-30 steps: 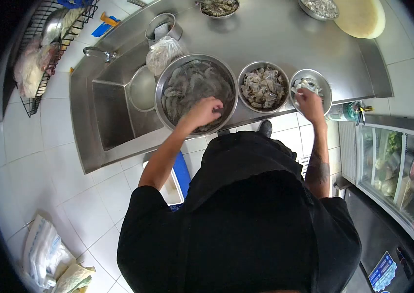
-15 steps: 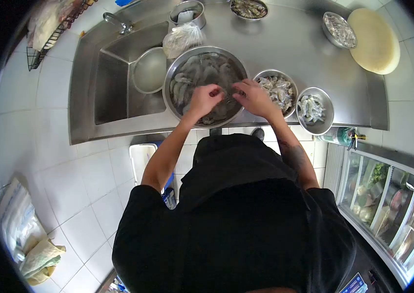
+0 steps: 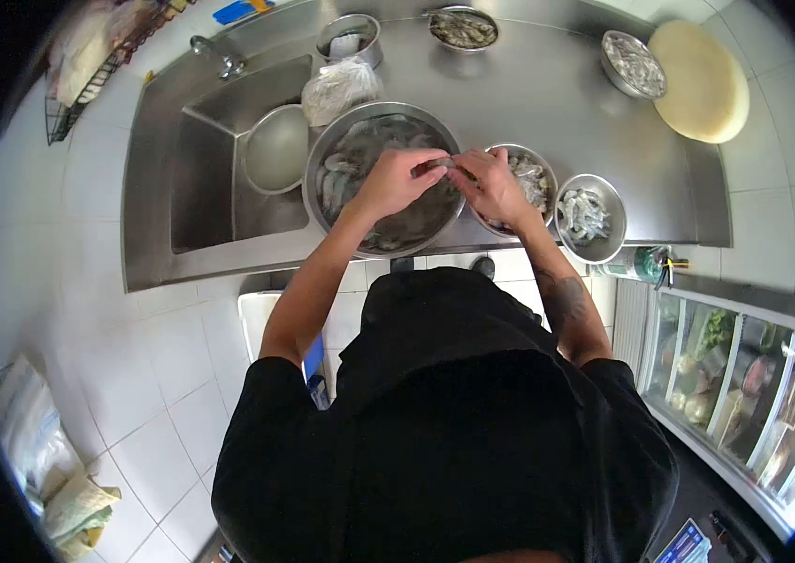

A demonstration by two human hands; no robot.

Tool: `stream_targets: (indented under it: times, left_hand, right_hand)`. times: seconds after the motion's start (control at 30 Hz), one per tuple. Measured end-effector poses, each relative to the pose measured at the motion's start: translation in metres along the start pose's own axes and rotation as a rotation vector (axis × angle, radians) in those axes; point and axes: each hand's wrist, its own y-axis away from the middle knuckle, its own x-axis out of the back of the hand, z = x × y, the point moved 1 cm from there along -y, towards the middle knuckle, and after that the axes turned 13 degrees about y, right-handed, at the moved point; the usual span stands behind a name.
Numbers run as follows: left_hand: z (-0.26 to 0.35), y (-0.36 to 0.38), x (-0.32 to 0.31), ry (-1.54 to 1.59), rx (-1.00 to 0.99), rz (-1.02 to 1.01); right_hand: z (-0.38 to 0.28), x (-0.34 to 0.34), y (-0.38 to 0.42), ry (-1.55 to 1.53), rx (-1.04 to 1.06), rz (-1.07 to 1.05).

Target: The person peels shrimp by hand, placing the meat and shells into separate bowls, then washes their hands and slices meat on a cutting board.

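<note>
My left hand and my right hand meet over the right rim of a large steel bowl. Pinched between their fingertips is a small grey shrimp, partly hidden. Whole grey shrimp lie in the water of the large bowl. Under and beside my right hand stands a smaller bowl of shrimp shells. To its right, at the counter's front edge, a steel bowl contains pale peeled shrimp.
A sink on the left has a round pan in it. Behind the large bowl are a plastic bag and a steel pot. Further back stand two bowls of shrimp and a round board.
Both hands have risen from the shrimp water to the right rim and come together, now with a shrimp between the fingertips. The view has shifted slightly.
</note>
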Motion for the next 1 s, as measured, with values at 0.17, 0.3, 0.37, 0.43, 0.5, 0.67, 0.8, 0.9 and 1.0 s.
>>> stream_targets:
  times: [0.17, 0.3, 0.37, 0.43, 0.5, 0.67, 0.8, 0.9, 1.0]
  left_hand:
    - [0.002, -0.035, -0.049, -0.299, -0.382, 0.033]
    - [-0.019, -0.053, -0.098, -0.415, -0.356, 0.099]
    - [-0.017, -0.059, -0.102, -0.215, -0.189, 0.098]
    - [-0.031, -0.064, -0.106, 0.088, -0.037, 0.073]
    - [-0.047, -0.066, -0.110, 0.432, 0.220, -0.060]
    - [-0.040, -0.066, -0.113, 0.721, 0.306, -0.256]
    - [-0.027, -0.066, -0.098, 0.597, 0.290, -0.408]
    - [-0.031, -0.066, -0.080, 0.450, 0.275, -0.527]
    - [-0.035, -0.062, -0.071, 0.326, 0.245, -0.578]
  right_hand:
    - [0.032, -0.010, 0.027, 0.028, -0.190, 0.242]
    - [0.045, 0.000, 0.060, 0.021, -0.460, 0.089]
    - [0.047, -0.002, 0.078, 0.160, -0.481, 0.096]
    - [0.038, 0.014, 0.091, 0.375, -0.504, 0.063]
    - [0.047, 0.020, 0.094, 0.290, -0.453, 0.132]
    - [0.054, 0.038, 0.090, 0.191, -0.304, 0.028]
    - [0.055, 0.051, 0.088, 0.156, -0.190, -0.042]
    - [0.053, 0.052, 0.086, 0.165, -0.131, -0.077]
    - [0.054, 0.050, 0.084, 0.150, -0.098, -0.155]
